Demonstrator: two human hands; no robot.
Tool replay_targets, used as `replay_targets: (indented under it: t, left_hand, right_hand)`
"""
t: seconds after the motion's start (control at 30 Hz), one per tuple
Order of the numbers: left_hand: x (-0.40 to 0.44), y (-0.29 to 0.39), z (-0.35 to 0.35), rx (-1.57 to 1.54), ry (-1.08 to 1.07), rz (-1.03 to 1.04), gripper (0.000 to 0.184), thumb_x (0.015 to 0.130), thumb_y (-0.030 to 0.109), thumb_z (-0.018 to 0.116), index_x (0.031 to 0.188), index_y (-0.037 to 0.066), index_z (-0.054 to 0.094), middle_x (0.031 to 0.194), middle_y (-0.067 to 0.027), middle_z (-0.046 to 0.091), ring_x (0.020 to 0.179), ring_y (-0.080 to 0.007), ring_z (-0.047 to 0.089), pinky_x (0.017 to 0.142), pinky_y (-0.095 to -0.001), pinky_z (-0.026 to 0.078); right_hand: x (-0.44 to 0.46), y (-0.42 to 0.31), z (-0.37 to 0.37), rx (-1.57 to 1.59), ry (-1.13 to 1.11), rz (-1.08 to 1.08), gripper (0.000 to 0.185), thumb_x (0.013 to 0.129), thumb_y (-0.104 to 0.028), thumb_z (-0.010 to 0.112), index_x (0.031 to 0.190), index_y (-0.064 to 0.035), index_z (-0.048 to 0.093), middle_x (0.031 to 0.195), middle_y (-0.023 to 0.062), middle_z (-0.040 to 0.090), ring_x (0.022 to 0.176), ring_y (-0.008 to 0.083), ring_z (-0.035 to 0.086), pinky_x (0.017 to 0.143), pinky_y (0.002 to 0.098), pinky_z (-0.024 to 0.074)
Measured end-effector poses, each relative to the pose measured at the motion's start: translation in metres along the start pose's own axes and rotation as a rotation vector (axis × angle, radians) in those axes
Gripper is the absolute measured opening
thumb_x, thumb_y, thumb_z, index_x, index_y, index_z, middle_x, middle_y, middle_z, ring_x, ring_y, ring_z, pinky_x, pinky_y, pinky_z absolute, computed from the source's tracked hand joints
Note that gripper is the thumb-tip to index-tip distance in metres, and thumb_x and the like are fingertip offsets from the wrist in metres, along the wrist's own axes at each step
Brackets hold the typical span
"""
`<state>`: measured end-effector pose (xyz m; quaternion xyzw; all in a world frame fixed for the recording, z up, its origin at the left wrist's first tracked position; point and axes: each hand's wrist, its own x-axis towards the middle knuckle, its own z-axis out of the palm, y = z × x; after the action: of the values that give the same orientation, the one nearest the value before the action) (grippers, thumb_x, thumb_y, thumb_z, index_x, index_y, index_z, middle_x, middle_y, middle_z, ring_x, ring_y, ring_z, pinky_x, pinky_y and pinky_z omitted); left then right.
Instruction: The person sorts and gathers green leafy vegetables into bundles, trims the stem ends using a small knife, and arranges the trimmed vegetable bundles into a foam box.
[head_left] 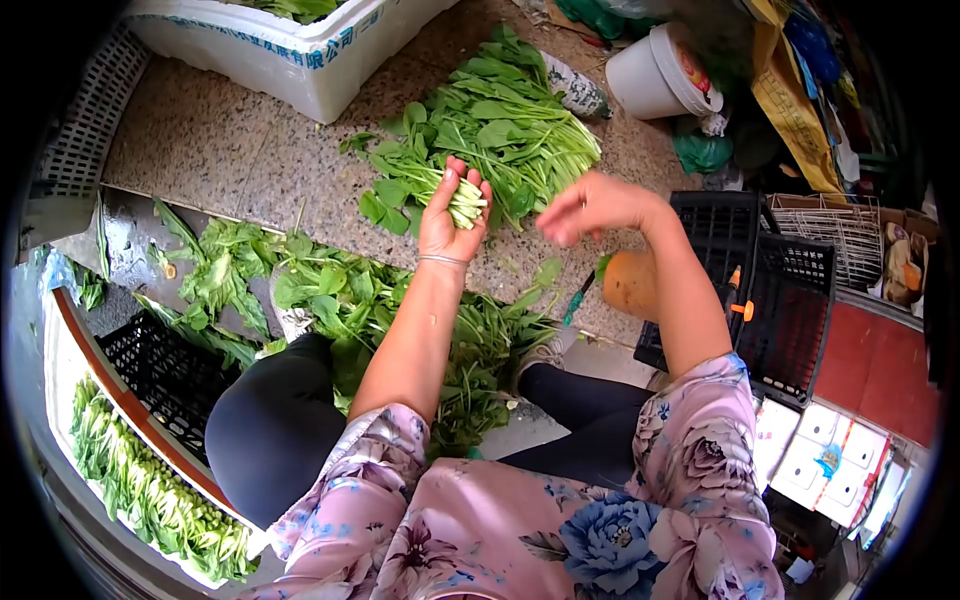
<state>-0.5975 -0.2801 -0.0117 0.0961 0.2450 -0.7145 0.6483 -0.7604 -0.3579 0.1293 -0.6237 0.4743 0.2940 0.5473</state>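
My left hand (453,215), with a bracelet at its wrist, is closed around a bunch of leafy greens (467,203), the pale cut stems pointing right. Beyond it a larger pile of greens (520,130) lies on the speckled stone ledge (230,150), stems towards the right. My right hand (580,210) is raised just right of the bunch, near the pile's stem ends; its fingers are bent and blurred, and whether they hold anything is hidden. A knife-like tool with a green handle (573,306) lies on the ledge below my right hand, beside an orange-brown round container (630,284).
Loose leaves (350,300) lie heaped on the floor between my legs. A white foam box (330,60) stands at the upper left, a white bucket (650,75) at the upper right. Black crates (790,310) stand right; another foam box of greens (150,490) is lower left.
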Motion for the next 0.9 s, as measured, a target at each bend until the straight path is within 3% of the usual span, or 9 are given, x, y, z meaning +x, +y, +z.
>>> replay_targets:
  t: [0.13,0.23,0.33,0.47,0.53,0.7,0.77,0.87,0.9]
  left_hand:
    - [-0.001,-0.008,0.001,-0.001,0.006,-0.008,0.015,0.081,0.012,0.061,0.096,0.009,0.057,0.089,0.0005,0.062,0.082,-0.0136,0.059,0.078,-0.0328,0.049]
    - [0.000,-0.011,-0.002,-0.005,-0.003,-0.082,0.012,0.081,0.011,0.060,0.091,0.007,0.056,0.089,-0.0044,0.062,0.078,-0.0146,0.059,0.076,-0.0342,0.050]
    - [-0.002,-0.016,0.002,0.057,0.040,-0.112,0.013,0.081,0.011,0.061,0.091,0.006,0.055,0.090,-0.0047,0.062,0.076,-0.0150,0.059,0.075,-0.0351,0.051]
    - [-0.003,-0.029,0.001,0.167,0.091,-0.144,0.018,0.081,0.016,0.062,0.094,0.006,0.054,0.093,-0.0073,0.062,0.075,-0.0164,0.059,0.072,-0.0348,0.053]
    - [-0.006,-0.035,0.000,0.223,0.071,-0.172,0.021,0.081,0.017,0.062,0.095,0.004,0.054,0.093,-0.0083,0.062,0.074,-0.0165,0.059,0.071,-0.0338,0.053]
    - [-0.015,-0.043,-0.004,0.305,0.000,-0.291,0.031,0.080,0.019,0.063,0.101,-0.002,0.053,0.092,-0.0101,0.061,0.076,-0.0189,0.060,0.068,-0.0318,0.053]
    - [-0.016,-0.042,-0.006,0.339,-0.006,-0.321,0.031,0.080,0.019,0.063,0.101,-0.002,0.053,0.092,-0.0100,0.061,0.077,-0.0197,0.060,0.069,-0.0318,0.052]
    - [-0.014,-0.035,-0.016,0.386,-0.021,-0.372,0.026,0.081,0.017,0.062,0.099,0.000,0.055,0.094,-0.0078,0.061,0.084,-0.0196,0.060,0.072,-0.0329,0.051]
    - [-0.017,-0.036,-0.016,0.324,-0.029,-0.341,0.023,0.081,0.018,0.061,0.099,0.004,0.056,0.095,-0.0066,0.061,0.087,-0.0183,0.059,0.073,-0.0332,0.050]
  right_hand:
    - [0.068,0.037,-0.056,0.224,1.230,-0.265,0.027,0.075,-0.031,0.065,0.085,-0.0061,0.067,0.081,0.0062,0.065,0.075,0.0146,0.060,0.068,0.0290,0.0466]
    - [0.097,0.049,-0.073,0.202,1.169,0.092,0.024,0.074,-0.029,0.066,0.085,-0.0074,0.067,0.080,0.0081,0.065,0.078,0.0180,0.061,0.072,0.0310,0.0467]
    - [0.096,0.045,-0.067,0.030,1.161,0.125,0.023,0.072,-0.028,0.067,0.084,-0.0074,0.066,0.078,0.0079,0.065,0.077,0.0189,0.061,0.072,0.0330,0.0468]
    - [0.063,0.020,-0.026,0.197,1.414,-0.249,0.016,0.071,-0.016,0.068,0.082,-0.0045,0.063,0.074,0.0061,0.064,0.068,0.0182,0.061,0.063,0.0284,0.0476]
    - [0.039,-0.001,0.010,0.130,1.423,-0.249,0.013,0.071,-0.011,0.067,0.081,-0.0036,0.062,0.073,0.0064,0.062,0.065,0.0184,0.060,0.059,0.0272,0.0472]
    - [0.013,0.011,0.077,-0.378,1.370,-0.579,0.010,0.072,-0.009,0.065,0.079,-0.0039,0.060,0.076,0.0086,0.060,0.065,0.0201,0.059,0.058,0.0301,0.0472]
    - [0.010,0.017,0.089,-0.467,1.141,-0.790,0.010,0.074,-0.011,0.063,0.082,-0.0039,0.060,0.078,0.0095,0.060,0.066,0.0217,0.059,0.059,0.0302,0.0470]
    - [0.018,0.035,0.075,-0.093,1.284,-0.655,0.012,0.077,-0.012,0.060,0.085,-0.0041,0.061,0.083,0.0098,0.060,0.070,0.0238,0.059,0.061,0.0298,0.0468]
    - [0.017,0.035,0.062,-0.015,1.387,-0.450,0.014,0.080,-0.013,0.057,0.090,-0.0040,0.062,0.085,0.0108,0.061,0.073,0.0259,0.059,0.064,0.0307,0.0468]
